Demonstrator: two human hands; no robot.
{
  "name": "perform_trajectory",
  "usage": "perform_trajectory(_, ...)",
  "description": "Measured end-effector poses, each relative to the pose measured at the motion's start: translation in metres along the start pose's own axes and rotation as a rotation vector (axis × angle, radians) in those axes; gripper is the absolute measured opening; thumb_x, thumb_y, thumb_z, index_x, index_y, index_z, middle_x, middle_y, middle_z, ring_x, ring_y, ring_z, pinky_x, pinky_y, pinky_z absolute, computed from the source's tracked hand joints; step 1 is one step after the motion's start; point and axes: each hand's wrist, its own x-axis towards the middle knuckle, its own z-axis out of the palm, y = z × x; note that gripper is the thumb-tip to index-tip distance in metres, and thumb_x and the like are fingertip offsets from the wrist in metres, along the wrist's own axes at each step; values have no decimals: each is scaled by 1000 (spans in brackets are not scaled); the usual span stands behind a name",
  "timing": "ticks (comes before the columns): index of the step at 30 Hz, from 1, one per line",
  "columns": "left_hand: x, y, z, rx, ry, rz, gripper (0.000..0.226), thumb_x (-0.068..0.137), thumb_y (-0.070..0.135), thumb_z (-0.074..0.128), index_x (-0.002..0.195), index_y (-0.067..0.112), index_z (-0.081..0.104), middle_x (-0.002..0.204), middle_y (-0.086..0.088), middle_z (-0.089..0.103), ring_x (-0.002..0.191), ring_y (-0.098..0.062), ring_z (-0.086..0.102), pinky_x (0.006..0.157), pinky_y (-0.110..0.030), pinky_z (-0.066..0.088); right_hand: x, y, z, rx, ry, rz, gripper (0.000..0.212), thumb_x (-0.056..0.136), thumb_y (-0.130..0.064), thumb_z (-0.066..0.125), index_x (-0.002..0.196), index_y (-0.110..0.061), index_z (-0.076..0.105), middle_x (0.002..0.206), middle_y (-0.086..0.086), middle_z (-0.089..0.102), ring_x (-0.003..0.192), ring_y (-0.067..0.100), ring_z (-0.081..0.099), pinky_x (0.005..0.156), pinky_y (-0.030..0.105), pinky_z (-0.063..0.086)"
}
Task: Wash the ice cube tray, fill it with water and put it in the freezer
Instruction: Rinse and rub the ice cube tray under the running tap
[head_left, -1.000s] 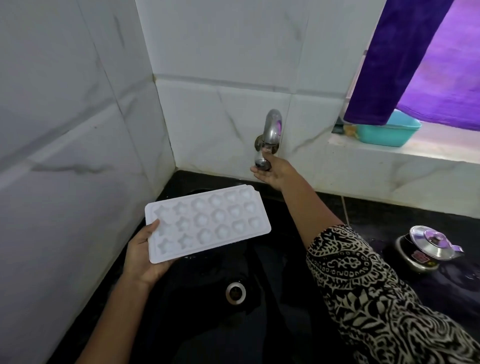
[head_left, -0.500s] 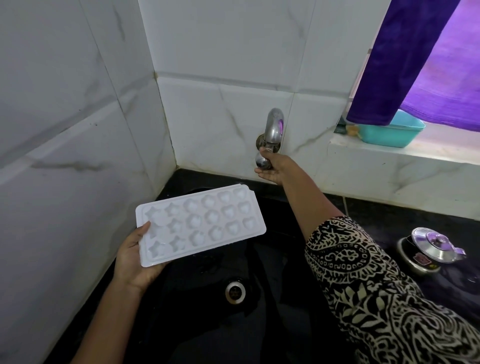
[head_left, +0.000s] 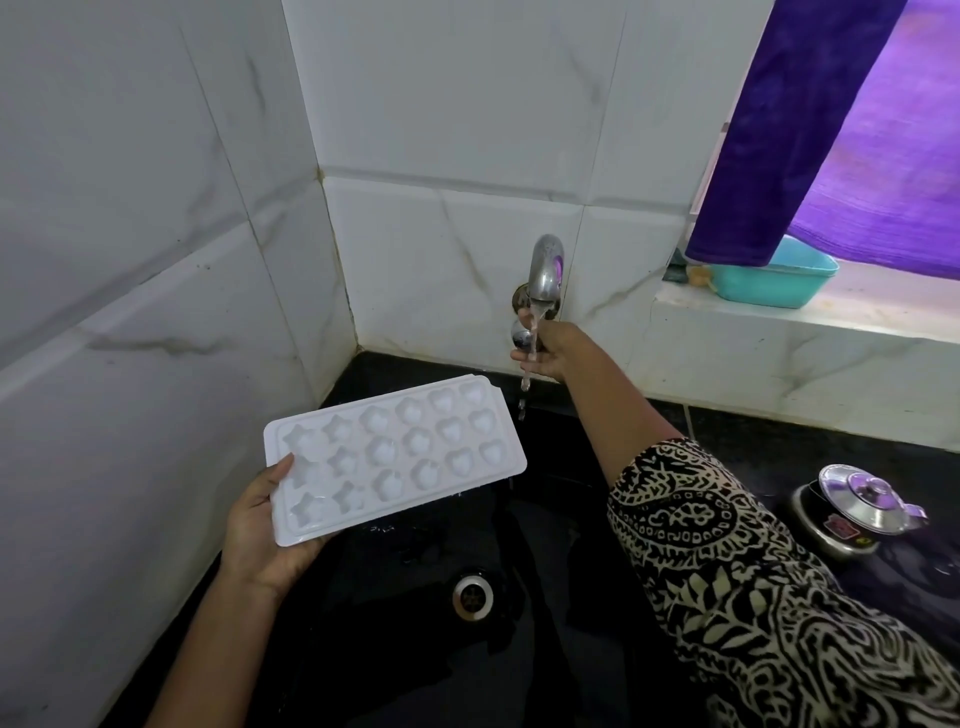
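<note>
So the left hand (head_left: 260, 525) grips the white plastic ice cube tray with star and heart moulds (head_left: 395, 457) by its near short end, thumb on the rim and fingers underneath. The tray sits in the air over the black sink (head_left: 363, 649), moulds facing up. The right hand (head_left: 553, 353) has its fingers curled round the round metal tap knob (head_left: 521, 332) under the chrome wall tap (head_left: 545, 270). A thin stream of water (head_left: 529, 364) drops just beside the tray's far corner. A steel-lidded pot (head_left: 857, 509) sits on the black tabletop (head_left: 779, 441) to the right.
</note>
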Motion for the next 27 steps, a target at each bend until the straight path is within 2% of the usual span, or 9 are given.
perform_trajectory(2, -1, 1, -1, 3, -18, 2, 46, 89, 30, 51, 131, 11, 57, 124, -14, 66, 100, -31, 70, 84, -53, 54, -12, 3, -7, -24, -29, 21, 41, 93, -44, 53, 117, -11, 55, 101, 6, 57, 85, 22, 61, 71, 37, 51)
perform_trajectory(4, -1, 2, -2, 7, -30, 5, 51, 85, 30, 54, 132, 11, 56, 126, -15, 65, 103, -31, 69, 86, -52, 54, -23, 14, -15, -32, 14, -11, 61, 91, -59, 44, 132, -14, 45, 122, 6, 50, 110, 27, 55, 88, 46, 45)
perform_trajectory(5, -1, 2, -3, 10, -31, 8, 52, 85, 30, 54, 133, 11, 56, 127, -15, 64, 105, -31, 68, 88, -52, 52, -32, 23, -17, -21, 79, -60, 61, 92, -58, 42, 136, -15, 42, 127, 5, 49, 115, 27, 52, 91, 46, 42)
perform_trajectory(9, 3, -2, -1, 4, -32, 2, 50, 90, 34, 51, 136, 12, 54, 133, -14, 60, 118, -32, 60, 94, -55, 46, -75, 70, -19, -92, 333, -420, 15, 94, -29, 53, 107, -24, 59, 108, -5, 60, 109, 16, 56, 84, 25, 39)
perform_trajectory(12, 7, -8, 13, 0, -56, 1, 52, 88, 37, 55, 133, 13, 56, 130, -13, 63, 113, -30, 64, 89, -53, 51, -105, 94, -20, -320, 423, -711, 15, 90, -13, 56, 100, -20, 65, 107, -5, 60, 106, 13, 53, 88, 23, 41)
perform_trajectory(15, 10, -15, 27, 23, -87, 4, 54, 86, 43, 55, 131, 13, 57, 126, -12, 65, 109, -29, 66, 81, -49, 57, -118, 97, -20, -567, 446, -911, 20, 86, -12, 57, 104, -16, 66, 119, -2, 57, 114, 14, 44, 91, 24, 36)
perform_trajectory(20, 14, -31, 41, 48, -129, -18, 63, 87, 51, 50, 137, 13, 52, 132, -13, 61, 116, -30, 62, 89, -51, 53, -111, 87, -12, -1079, 344, -834, 34, 91, -38, 55, 121, -22, 61, 151, 6, 32, 142, 23, 20, 107, 46, 26)
perform_trajectory(22, 14, -33, 44, 44, -143, -9, 64, 88, 52, 49, 138, 13, 50, 133, -13, 61, 118, -30, 61, 91, -51, 52, -105, 85, -13, -1159, 311, -804, 38, 92, -44, 51, 125, -25, 58, 156, 4, 21, 145, 21, 10, 112, 49, 20)
perform_trajectory(27, 15, -37, 42, 52, -155, 24, 66, 88, 51, 47, 144, 17, 44, 138, -12, 57, 124, -30, 57, 93, -49, 52, -98, 79, -24, -1259, 355, -806, 32, 90, -48, 53, 112, -27, 64, 159, 1, 13, 147, 22, 3, 112, 52, 11)
